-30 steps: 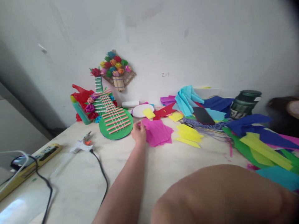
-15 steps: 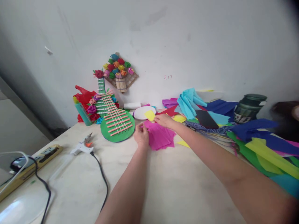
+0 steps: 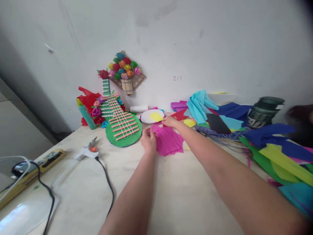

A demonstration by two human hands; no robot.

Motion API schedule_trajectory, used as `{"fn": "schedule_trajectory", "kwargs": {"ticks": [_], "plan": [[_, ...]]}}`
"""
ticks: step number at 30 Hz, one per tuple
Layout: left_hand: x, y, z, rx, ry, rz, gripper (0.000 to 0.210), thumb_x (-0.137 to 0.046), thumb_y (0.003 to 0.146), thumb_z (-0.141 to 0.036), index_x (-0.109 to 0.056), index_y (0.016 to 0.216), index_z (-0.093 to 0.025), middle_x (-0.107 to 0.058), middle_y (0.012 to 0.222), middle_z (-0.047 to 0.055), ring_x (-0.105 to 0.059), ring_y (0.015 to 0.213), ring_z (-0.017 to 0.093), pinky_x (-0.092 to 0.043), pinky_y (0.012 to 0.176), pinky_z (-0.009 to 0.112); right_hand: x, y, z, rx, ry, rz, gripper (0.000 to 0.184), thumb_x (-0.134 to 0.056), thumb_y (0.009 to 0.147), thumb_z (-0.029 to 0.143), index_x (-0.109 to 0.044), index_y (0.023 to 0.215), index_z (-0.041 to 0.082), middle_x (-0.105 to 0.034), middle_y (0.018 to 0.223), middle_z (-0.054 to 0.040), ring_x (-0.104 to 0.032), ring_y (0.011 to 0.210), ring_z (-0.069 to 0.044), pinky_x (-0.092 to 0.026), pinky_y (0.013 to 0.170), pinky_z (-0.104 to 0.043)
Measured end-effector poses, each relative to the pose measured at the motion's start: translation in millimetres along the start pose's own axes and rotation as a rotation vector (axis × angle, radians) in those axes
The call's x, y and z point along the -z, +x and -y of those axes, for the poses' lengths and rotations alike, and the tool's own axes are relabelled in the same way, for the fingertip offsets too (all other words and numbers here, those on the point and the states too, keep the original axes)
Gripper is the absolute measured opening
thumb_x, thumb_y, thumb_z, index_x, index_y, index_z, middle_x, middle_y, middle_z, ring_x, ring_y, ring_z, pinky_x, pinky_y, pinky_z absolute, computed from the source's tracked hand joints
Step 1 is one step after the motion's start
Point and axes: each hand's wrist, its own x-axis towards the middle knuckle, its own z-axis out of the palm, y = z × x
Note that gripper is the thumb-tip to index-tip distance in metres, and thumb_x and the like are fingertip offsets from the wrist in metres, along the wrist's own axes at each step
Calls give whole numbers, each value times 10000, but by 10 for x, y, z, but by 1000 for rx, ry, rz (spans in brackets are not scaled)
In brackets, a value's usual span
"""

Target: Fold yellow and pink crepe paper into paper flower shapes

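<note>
In the head view, the left hand point(image 3: 148, 140) is at the centre of the frame, thumb and fingers drawn close together at the left edge of a stack of magenta crepe-paper pieces point(image 3: 170, 142). Whether it pinches that paper cannot be told. The stack lies flat on the pale, marbled tabletop point(image 3: 188, 192), just right of the frame's middle. The right hand point(image 3: 170, 122) reaches in from the lower right, above the stack in the frame, fingers narrow and pointing left. Its fingertips are near the lower right rim of a white oval disc point(image 3: 145, 117); whether they hold anything cannot be made out. A small yellow paper piece point(image 3: 155, 116) lies on the right part of that disc.

Left of the left hand, a green guitar-shaped craft with pink sticks and white strings point(image 3: 124, 129) leans back at centre left. A white glue gun with an orange trigger point(image 3: 86, 152) lies at the lower left, near a long yellow power strip point(image 3: 31, 178). To the right are a crumpled light-blue crepe sheet point(image 3: 199, 106), a flat black rectangular object point(image 3: 218, 123) and, at the far right, a dark green jar point(image 3: 264, 112).
</note>
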Motion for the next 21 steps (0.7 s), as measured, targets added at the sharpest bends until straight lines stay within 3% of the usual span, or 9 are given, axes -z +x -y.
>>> {"fn": "schedule_trajectory", "kwargs": {"ticks": [4,8,11,13,15,18,21], "plan": [[-4,28,-24,49,-133,-35,251,-406,825,-384,-502,931,-178,-625,635,0,-595,489,118,-468,543,245,65,-199,-46,-37,41,-40,247,-477,786,251,-707,833,172,-692,927,-80,-614,851,-201,-431,694,-248],[8,49,-58,87,-281,-64,292,-329,843,-384,-490,951,-166,-621,667,20,-604,530,119,-451,504,223,112,-467,-131,-53,140,-163,253,-488,789,282,-706,771,154,-695,813,-70,-614,797,-182,-430,708,-247],[26,48,-75,113,-238,-60,305,-290,854,-364,-488,978,-168,-629,696,28,-603,543,124,-457,519,234,120,-653,-244,-104,306,-241,236,-497,771,261,-703,780,145,-692,786,-58,-622,774,-172,-444,708,-248],[42,27,-98,87,-85,-36,298,-281,863,-338,-509,980,-185,-645,727,35,-623,616,137,-473,586,254,128,-767,-342,-167,410,-291,237,-496,753,230,-698,836,140,-694,804,-57,-629,766,-164,-455,709,-250],[58,-18,-145,-29,180,41,223,-391,833,-320,-562,934,-219,-669,806,43,-636,775,165,-472,707,281,154,-875,-457,-237,501,-347,278,-464,751,199,-687,904,134,-695,850,-63,-635,757,-154,-465,707,-248],[69,-128,-258,-176,563,225,224,-493,784,-319,-618,945,-226,-672,925,92,-609,926,237,-444,806,347,221,-1035,-648,-346,572,-463,361,-420,714,129,-672,972,137,-690,940,-69,-641,790,-159,-474,722,-252],[58,-258,-372,-248,746,399,340,-475,796,-377,-613,1059,-212,-616,1130,123,-525,1107,266,-398,911,395,282,-1183,-822,-459,555,-591,398,-429,683,120,-667,1002,131,-683,987,-86,-629,894,-197,-469,781,-276]]}}
